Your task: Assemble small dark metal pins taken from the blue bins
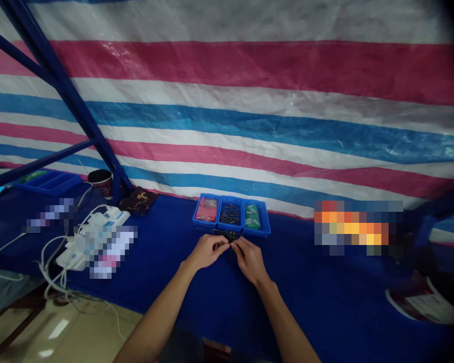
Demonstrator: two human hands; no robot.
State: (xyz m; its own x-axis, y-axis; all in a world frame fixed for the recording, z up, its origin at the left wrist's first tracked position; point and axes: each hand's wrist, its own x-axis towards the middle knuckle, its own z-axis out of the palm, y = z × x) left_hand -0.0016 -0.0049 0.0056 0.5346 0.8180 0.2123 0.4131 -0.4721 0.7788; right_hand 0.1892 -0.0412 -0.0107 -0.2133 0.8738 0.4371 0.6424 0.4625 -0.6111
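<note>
My left hand (207, 250) and my right hand (249, 259) meet over the blue table cover (166, 262), fingertips pinched together on small dark screws from a little pile (230, 235) just beyond them. Behind the pile stand three small blue bins in a row: one with red pieces (207, 210), one with dark screws (230, 214), one with green pieces (252, 216). What exactly sits between my fingers is too small to make out.
A white power strip (98, 227) with cables lies at the left, near a dark cup (101, 182) and a dark packet (139, 199). A blue tray (49, 181) sits far left. Blue frame bars (60, 85) cross the striped tarp (249, 101) behind the table.
</note>
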